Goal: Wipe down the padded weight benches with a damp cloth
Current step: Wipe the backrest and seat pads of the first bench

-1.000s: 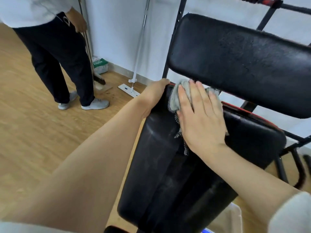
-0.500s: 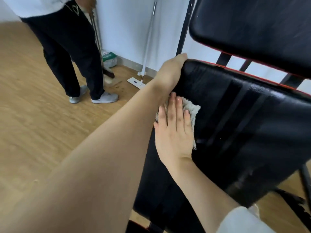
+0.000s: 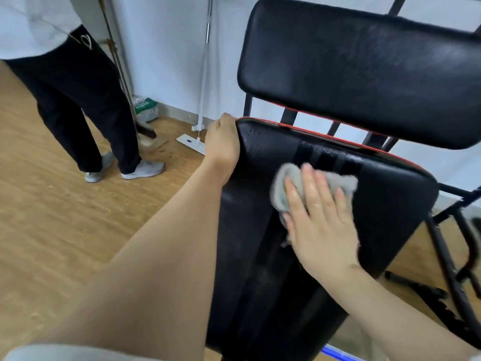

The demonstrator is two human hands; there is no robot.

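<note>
Bright, even indoor light, diffuse, with no single source in view. White wall (image 3: 169,48) at far left reads faintly blue. Floor (image 3: 52,217) carries only soft, faint shadows under the shoes (image 3: 143,169). Dull sheen across the upper pad (image 3: 364,69). Sharper wet glints on the bench (image 3: 390,204) just beyond the cloth (image 3: 281,188). Fingers (image 3: 316,183) of the right hand (image 3: 322,222) slightly smeared, cloth edges soft. Wide-angle stretch: near left forearm (image 3: 156,256) looms oversized. Metal frame (image 3: 442,256) at right edge blurred.

A gym room: padded bench (image 3: 325,256), black metal frame (image 3: 447,259), wood floor (image 3: 52,217).
</note>
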